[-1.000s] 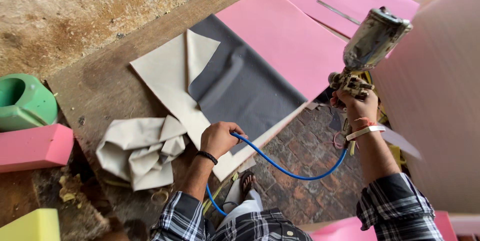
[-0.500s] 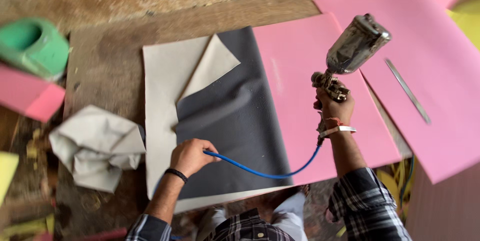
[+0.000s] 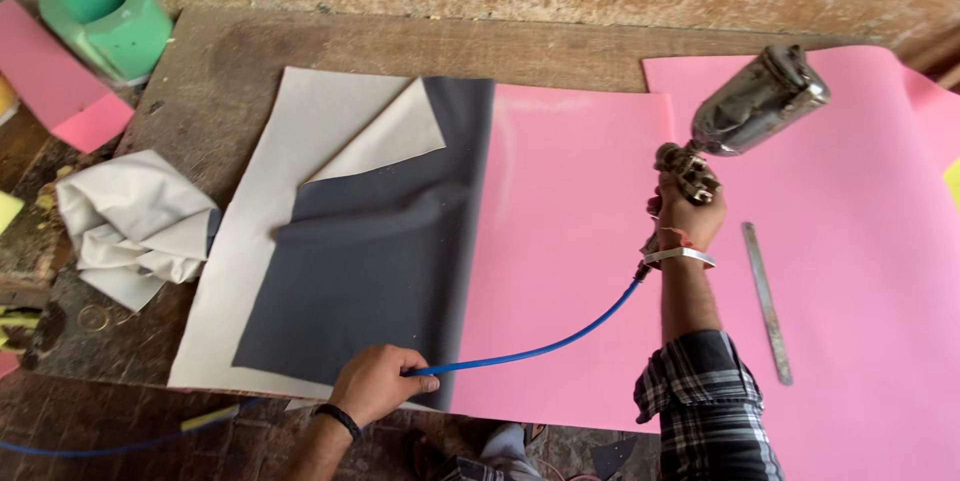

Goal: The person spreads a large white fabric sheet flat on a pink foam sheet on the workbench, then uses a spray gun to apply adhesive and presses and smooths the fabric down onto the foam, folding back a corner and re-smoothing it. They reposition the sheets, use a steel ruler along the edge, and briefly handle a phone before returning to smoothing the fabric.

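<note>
metal spray gun point(image 3: 745, 111) upright in my closed right hand point(image 3: 686, 216); my left hand point(image 3: 375, 383) pinches its one blue hose point(image 3: 540, 349). two pink sheets point(image 3: 560, 241), one grey sheet point(image 3: 380, 251).

A black band is worn on the left wrist point(image 3: 340, 420); a white bracelet and a rolled checked sleeve point(image 3: 700, 401) are seen on the right arm.
</note>
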